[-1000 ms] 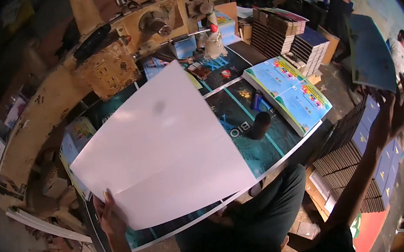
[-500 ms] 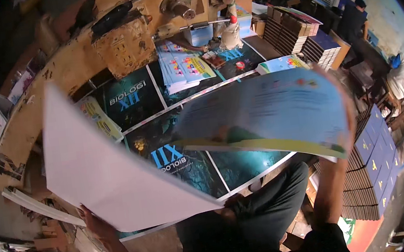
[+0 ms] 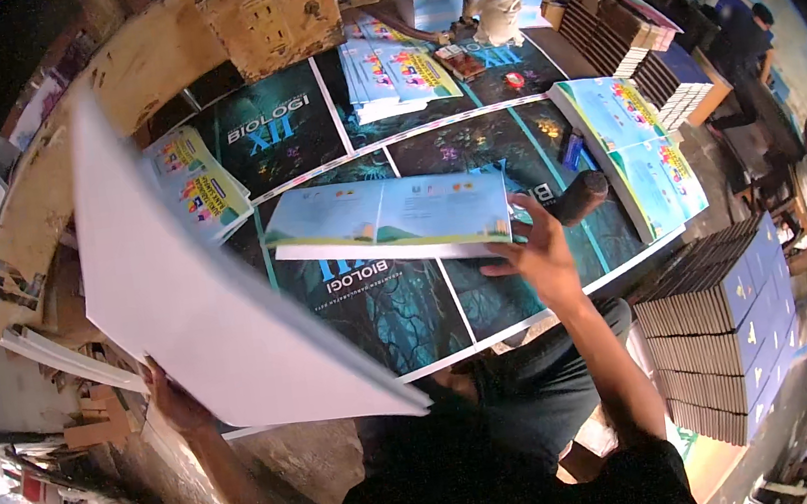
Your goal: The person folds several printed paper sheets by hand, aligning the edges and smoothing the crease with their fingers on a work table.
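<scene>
While left hand (image 3: 178, 401) grips white sheets (image 3: 198, 297), blue cover (image 3: 389, 211) touches right hand (image 3: 548, 262).

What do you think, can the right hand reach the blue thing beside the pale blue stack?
Probably yes: the right hand looks close to the blue thing. But it's at the printed sheets, and a dark rounded object lies between, so it may need to go around.

Remotely, I read the large sheet (image 3: 172, 291) as plain white; the printed cover (image 3: 339, 218) as light blue above green hills; the table covering (image 3: 398, 328) as dark teal forest print with white dividing lines; the stacked books (image 3: 755, 281) as navy.
</scene>
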{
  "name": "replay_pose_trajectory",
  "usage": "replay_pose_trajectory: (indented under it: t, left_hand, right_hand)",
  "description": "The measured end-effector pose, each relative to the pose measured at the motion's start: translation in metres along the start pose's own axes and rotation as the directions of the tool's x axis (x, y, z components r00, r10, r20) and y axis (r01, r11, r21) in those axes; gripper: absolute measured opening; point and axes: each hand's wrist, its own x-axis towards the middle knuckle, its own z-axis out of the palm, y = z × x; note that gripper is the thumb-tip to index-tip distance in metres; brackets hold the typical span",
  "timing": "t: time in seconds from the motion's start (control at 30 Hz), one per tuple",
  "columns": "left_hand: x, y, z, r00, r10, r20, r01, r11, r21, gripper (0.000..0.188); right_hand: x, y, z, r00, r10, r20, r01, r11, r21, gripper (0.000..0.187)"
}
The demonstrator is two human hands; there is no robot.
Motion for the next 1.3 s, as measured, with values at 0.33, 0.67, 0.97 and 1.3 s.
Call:
replay_pose_trajectory:
  t: [0.33, 0.67, 0.97, 1.3]
  left_hand:
    - [-0.005, 0.001, 0.072, 0.998, 0.004, -0.062, 0.011, 0.971, 0.237, 0.053]
    - [-0.012, 0.013, 0.041, 0.995, 0.020, 0.103, -0.025, 0.999, 0.044, 0.061]
    - [-0.004, 0.025, 0.015, 0.991, 0.079, -0.108, -0.058, 0.981, 0.186, 0.061]
    - [-0.001, 0.007, -0.036, 0.870, 0.411, 0.273, -0.412, 0.299, 0.861, 0.049]
  right_hand:
    - [0.018, -0.019, 0.002, 0.851, -0.514, 0.111, 0.435, 0.570, -0.697, 0.018]
    - [-0.018, -0.050, 0.013, 0.862, -0.189, 0.471, 0.502, 0.174, -0.847, 0.047]
    - [-0.045, -0.027, -0.009, 0.737, 0.123, 0.664, 0.662, 0.063, -0.747, 0.097]
    - [-0.037, -0.062, -0.021, 0.671, 0.241, 0.701, 0.548, 0.476, -0.688, 0.020]
